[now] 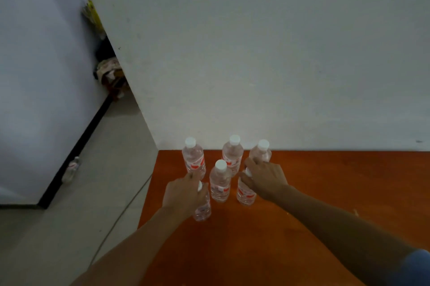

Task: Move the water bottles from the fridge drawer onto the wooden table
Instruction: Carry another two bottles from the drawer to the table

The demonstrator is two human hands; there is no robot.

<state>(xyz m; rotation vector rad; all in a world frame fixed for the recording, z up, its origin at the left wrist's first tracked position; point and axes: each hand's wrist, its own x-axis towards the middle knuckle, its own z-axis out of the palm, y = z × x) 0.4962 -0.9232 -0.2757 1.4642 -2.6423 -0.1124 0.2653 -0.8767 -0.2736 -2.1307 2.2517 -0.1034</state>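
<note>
Red-printed labels [196, 164] on bottles [220, 183], illegible

The tabletop [325, 192] is orange-brown. The water bottles [220, 183] on it are see-through, with white caps [220, 165] and labels [195, 164] in red and white. The wall [256, 52] behind is plain pale grey-white. The floor [104, 169] is light grey. A black strip [76, 150] runs along the bottom of the big bluish-white panel [35, 76] on the left. A sleeve [418, 267] is blue.

Six bottles [220, 183] upright on table [325, 192] — hands [183, 192] [265, 178] grip two tops.
</note>
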